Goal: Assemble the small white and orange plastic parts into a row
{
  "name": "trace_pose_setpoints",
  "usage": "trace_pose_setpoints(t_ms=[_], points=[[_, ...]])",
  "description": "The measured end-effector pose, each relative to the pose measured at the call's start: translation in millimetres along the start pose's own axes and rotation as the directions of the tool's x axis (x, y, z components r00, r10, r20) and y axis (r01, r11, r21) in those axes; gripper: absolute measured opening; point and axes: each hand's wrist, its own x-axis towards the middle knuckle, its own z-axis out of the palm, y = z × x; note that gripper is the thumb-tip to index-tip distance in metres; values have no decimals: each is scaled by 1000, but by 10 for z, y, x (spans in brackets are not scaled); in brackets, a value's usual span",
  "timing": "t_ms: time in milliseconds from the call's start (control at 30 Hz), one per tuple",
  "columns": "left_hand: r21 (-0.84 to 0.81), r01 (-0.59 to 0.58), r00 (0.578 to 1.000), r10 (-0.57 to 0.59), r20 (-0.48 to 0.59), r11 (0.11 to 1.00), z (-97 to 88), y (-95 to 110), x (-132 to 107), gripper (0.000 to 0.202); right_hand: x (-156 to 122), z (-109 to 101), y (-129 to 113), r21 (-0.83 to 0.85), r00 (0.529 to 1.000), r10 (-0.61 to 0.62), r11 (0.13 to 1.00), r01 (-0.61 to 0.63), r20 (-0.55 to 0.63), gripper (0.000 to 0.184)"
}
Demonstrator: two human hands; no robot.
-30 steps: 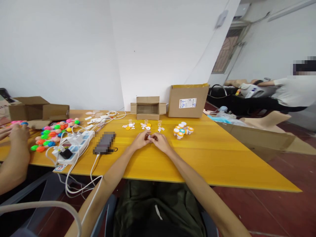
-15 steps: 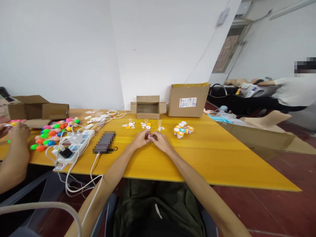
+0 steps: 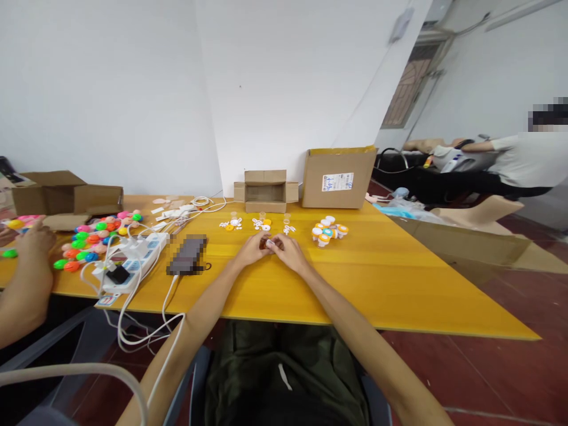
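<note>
My left hand point(image 3: 251, 249) and my right hand point(image 3: 286, 251) meet over the yellow table point(image 3: 399, 284), fingertips pinched together on a small piece point(image 3: 267, 242) too tiny to name. Just beyond them lie small white and orange parts point(image 3: 261, 224) and a cluster of little orange, white and teal caps point(image 3: 328, 230). Both forearms stretch out from my lap.
A phone point(image 3: 187, 255) and a white power strip point(image 3: 128, 265) with cables lie to the left. Bright round toys point(image 3: 95, 236) sit by another person's hand point(image 3: 34, 241). Cardboard boxes point(image 3: 266, 190) point(image 3: 338, 178) stand at the wall. A person point(image 3: 528, 163) works far right.
My hands stay joined and shift very slightly forward, turning the small piece. The other person's hand on the left has drawn back a little among the toys.
</note>
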Motion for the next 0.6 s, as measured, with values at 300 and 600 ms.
trace_pose_setpoints(t_ms=[300,600], points=[[-17,-12,1000,12,5,1000,-9,8,1,29,1,-4,39,59,994,14,998,-8,-108,12],[74,7,984,6,-176,997,-48,-70,48,30,18,10,108,-10,983,29,999,-31,-179,11]])
